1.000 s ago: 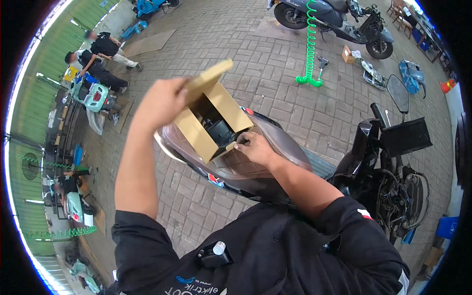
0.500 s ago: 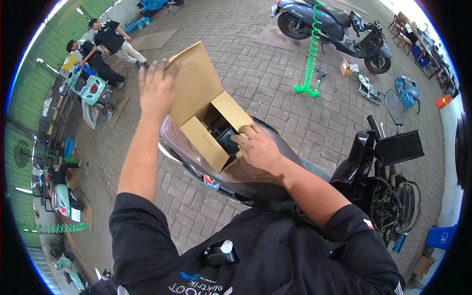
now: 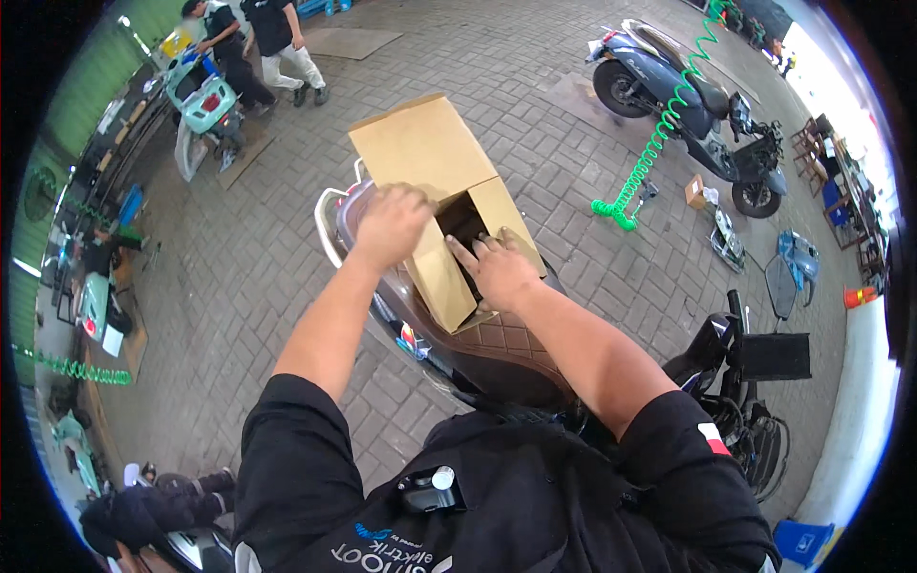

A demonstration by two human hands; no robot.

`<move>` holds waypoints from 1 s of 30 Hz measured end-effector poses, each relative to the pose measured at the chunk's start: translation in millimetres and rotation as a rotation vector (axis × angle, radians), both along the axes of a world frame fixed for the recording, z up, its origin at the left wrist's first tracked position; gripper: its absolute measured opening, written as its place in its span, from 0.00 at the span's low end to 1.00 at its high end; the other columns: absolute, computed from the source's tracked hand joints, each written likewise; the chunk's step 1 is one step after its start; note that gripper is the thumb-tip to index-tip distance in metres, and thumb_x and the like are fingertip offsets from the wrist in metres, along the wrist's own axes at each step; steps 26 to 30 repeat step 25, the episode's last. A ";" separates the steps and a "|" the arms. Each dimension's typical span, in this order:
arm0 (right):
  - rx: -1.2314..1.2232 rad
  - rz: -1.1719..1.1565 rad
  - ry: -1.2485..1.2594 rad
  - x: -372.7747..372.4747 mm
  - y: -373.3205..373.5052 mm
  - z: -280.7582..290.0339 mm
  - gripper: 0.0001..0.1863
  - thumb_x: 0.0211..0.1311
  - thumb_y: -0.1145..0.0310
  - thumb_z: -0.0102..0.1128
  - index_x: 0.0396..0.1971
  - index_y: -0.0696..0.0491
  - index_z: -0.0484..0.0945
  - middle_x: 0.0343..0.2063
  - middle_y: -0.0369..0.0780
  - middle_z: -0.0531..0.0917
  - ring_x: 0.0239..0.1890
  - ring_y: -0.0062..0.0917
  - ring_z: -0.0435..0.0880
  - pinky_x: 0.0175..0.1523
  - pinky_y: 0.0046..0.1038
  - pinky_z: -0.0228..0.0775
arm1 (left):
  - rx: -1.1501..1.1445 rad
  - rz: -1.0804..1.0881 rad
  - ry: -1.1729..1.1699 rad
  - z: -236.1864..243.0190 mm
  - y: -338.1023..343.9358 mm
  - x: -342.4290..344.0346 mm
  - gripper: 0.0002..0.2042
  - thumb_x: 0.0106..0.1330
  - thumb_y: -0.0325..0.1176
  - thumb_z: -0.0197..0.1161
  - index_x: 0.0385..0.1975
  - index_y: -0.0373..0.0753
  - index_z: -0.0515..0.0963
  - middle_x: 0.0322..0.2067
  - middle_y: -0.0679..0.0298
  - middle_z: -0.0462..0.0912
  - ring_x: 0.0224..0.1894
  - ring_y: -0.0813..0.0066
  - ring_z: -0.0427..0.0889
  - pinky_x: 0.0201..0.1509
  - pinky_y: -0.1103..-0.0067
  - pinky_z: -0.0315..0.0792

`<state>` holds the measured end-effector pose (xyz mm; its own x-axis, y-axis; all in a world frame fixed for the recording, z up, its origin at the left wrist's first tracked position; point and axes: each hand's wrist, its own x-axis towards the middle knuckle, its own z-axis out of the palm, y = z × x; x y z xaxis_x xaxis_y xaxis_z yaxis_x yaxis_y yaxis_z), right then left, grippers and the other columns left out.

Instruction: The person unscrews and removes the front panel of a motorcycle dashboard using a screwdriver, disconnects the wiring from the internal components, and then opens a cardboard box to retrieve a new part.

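Observation:
A brown cardboard box with raised flaps rests on the brown quilted seat of a scooter. Over its left side is my left hand, fingers bent and partly blurred near the left flap. My right hand lies across the right side of the opening, thumb and fingers apart, fingertips at the dark interior. What lies inside is in shadow and partly covered by that hand, so I cannot make it out.
Handlebars with a black rectangular panel rise at the right. A grey-blue scooter stands at far right, near a green coiled hose. Two people stand by a mint scooter at far left. Another person is at lower left.
My left hand has come down and right from the tall back flap to the box's left side. My right hand now reaches further over the opening. The whole view has shifted.

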<state>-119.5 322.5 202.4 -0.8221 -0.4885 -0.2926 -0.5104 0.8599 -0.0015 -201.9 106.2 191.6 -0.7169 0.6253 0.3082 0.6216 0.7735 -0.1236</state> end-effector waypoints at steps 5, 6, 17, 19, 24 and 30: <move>0.116 0.034 0.047 1.9 -10.8 -5.4 0.58 0.46 0.52 0.77 0.74 0.54 0.52 0.67 0.46 0.67 0.73 0.42 0.59 0.76 0.59 0.36 | 0.029 -0.219 -0.020 4.3 13.0 20.5 0.14 0.57 0.35 0.61 0.43 0.45 0.84 0.59 0.63 0.75 0.69 0.61 0.64 0.74 0.54 0.55; 0.165 0.061 0.011 1.4 -12.1 -1.8 0.56 0.47 0.51 0.75 0.73 0.54 0.54 0.67 0.46 0.67 0.73 0.43 0.59 0.76 0.59 0.36 | 0.004 -0.224 -0.048 3.2 16.6 24.2 0.14 0.56 0.34 0.62 0.43 0.44 0.84 0.60 0.63 0.74 0.71 0.61 0.62 0.75 0.52 0.53; -0.037 0.139 0.179 7.0 -2.3 -37.6 0.27 0.73 0.63 0.38 0.71 0.37 0.63 0.66 0.47 0.68 0.71 0.47 0.61 0.77 0.45 0.44 | 0.417 -0.234 -0.072 12.4 -18.5 53.2 0.07 0.51 0.33 0.66 0.26 0.37 0.83 0.58 0.59 0.77 0.68 0.52 0.66 0.74 0.50 0.51; -0.050 0.147 0.137 11.4 -8.7 -38.8 0.27 0.73 0.64 0.38 0.71 0.34 0.63 0.67 0.47 0.67 0.72 0.48 0.59 0.77 0.48 0.45 | 0.652 -0.148 -0.095 3.2 -22.4 69.9 0.08 0.51 0.32 0.64 0.30 0.37 0.83 0.60 0.55 0.75 0.69 0.49 0.65 0.74 0.52 0.50; -0.005 0.129 0.032 15.0 -27.7 -31.2 0.28 0.73 0.64 0.40 0.72 0.31 0.61 0.72 0.46 0.59 0.74 0.49 0.54 0.74 0.58 0.43 | 1.272 0.158 -0.303 -86.0 -40.2 93.2 0.32 0.49 0.28 0.57 0.61 0.40 0.70 0.70 0.49 0.61 0.74 0.43 0.56 0.77 0.59 0.45; 0.065 0.142 -0.005 12.0 -30.5 -18.4 0.30 0.73 0.63 0.41 0.73 0.30 0.57 0.73 0.45 0.57 0.74 0.48 0.54 0.74 0.59 0.42 | 1.365 0.204 -0.381 -93.0 -41.6 93.8 0.39 0.45 0.26 0.56 0.67 0.41 0.66 0.71 0.50 0.61 0.74 0.42 0.55 0.78 0.59 0.45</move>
